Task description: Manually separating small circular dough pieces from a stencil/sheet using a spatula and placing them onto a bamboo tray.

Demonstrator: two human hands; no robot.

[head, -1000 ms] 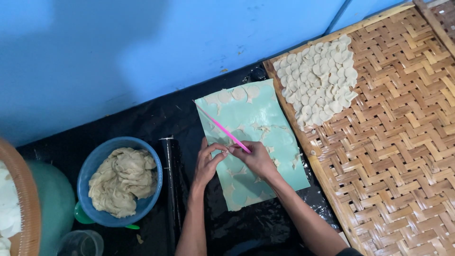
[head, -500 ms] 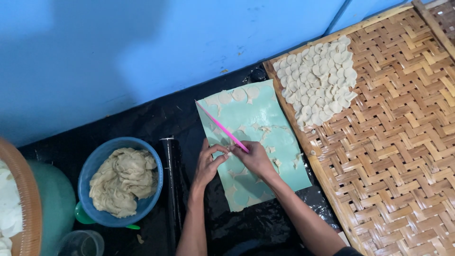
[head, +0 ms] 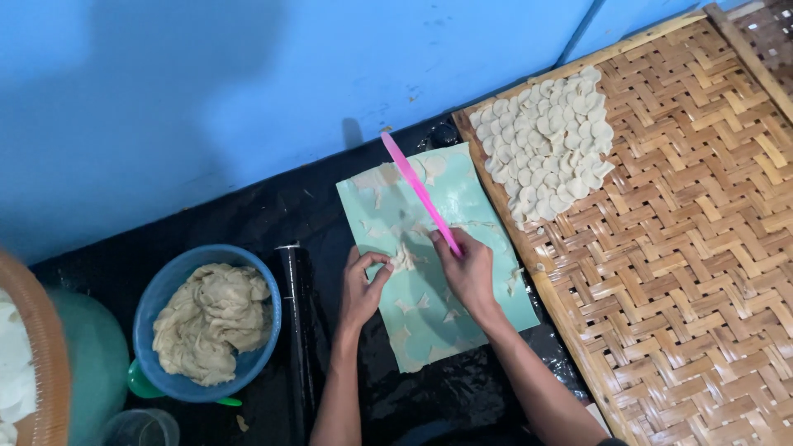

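Pink stick (head: 419,192) in right hand (head: 468,271)

I find the pale green rectangular board (head: 462,206) hemmed in — the black rolling pin (head: 299,330) lies just beside its left edge, the woven bamboo tray (head: 694,281) touches its right. The blue wall (head: 248,91) closes the far side. Beyond the pin stands the blue plastic bowl of dough (head: 206,322) — bare board remains near its front corner.
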